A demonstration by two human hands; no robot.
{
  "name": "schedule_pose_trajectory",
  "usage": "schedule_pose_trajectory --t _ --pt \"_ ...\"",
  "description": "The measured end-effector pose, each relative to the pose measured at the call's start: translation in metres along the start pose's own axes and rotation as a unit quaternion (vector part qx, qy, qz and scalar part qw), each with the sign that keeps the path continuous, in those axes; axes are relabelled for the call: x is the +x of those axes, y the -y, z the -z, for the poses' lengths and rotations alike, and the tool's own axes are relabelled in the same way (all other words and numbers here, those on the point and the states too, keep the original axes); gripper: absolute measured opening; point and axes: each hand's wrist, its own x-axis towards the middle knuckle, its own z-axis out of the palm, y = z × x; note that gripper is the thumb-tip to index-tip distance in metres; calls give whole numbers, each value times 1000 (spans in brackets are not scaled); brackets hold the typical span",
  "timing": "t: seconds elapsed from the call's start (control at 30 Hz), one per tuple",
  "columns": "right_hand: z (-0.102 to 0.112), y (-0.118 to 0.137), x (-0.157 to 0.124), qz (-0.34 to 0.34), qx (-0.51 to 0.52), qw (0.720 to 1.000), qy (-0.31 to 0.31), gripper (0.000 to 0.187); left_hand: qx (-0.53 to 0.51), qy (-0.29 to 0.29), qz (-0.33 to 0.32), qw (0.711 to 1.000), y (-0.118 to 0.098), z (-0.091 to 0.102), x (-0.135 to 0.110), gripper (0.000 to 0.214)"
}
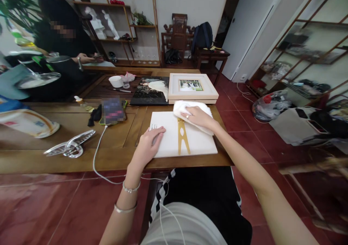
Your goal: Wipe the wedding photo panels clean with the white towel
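Head view: the left hand (148, 145) lies flat and open on a white board (185, 143). The right hand (197, 116) presses a white cloth (190, 107) it grips onto the board's far edge.

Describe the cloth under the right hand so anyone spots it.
On the wooden table, a flat white panel with a gold strip lies at the near edge. On its far right corner, under the right hand, is the white cloth: soft and bunched, unlike the rigid picture frame behind it.
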Motion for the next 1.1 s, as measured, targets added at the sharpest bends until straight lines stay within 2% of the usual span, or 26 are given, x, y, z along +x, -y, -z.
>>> schedule_pose_trajectory --t 0.1,0.2,0.37,0.5,0.6,0.67,0.73,0.83,0.9,1.0,1.1 --pt "1 -18 -27 -38 -7 999 -32 33 1 -4 1 1000 0 0 0 25" --pt "-4 -21 -55 -52 -6 997 -48 31 0 -14 -10 1000 1 -1 0 26" --pt "-16 0 -101 6 13 998 -57 24 13 -67 -15 998 5 -4 0 26" --pt "-10 18 -139 35 50 998 -2 23 52 -82 35 995 9 -7 -2 30" --pt "-3 18 -156 0 66 997 38 28 90 -106 77 987 11 -7 -3 32" --pt "-3 11 -157 -45 69 996 24 31 93 -111 94 985 12 -6 -3 34" --pt "-7 4 -153 -88 75 993 -16 32 78 -108 108 985 12 -6 -2 37" --pt "-13 -2 -140 -109 97 988 -56 33 12 -109 147 983 13 -4 1 42" --pt "-15 -4 -134 -102 112 986 -65 35 -82 -120 195 970 14 -1 5 46" --pt "-16 -5 -132 -94 124 985 -78 37 -261 -132 275 916 14 7 13 49" --pt "-19 -7 -134 -91 126 984 -89 35 -354 -143 322 867 12 19 20 41"
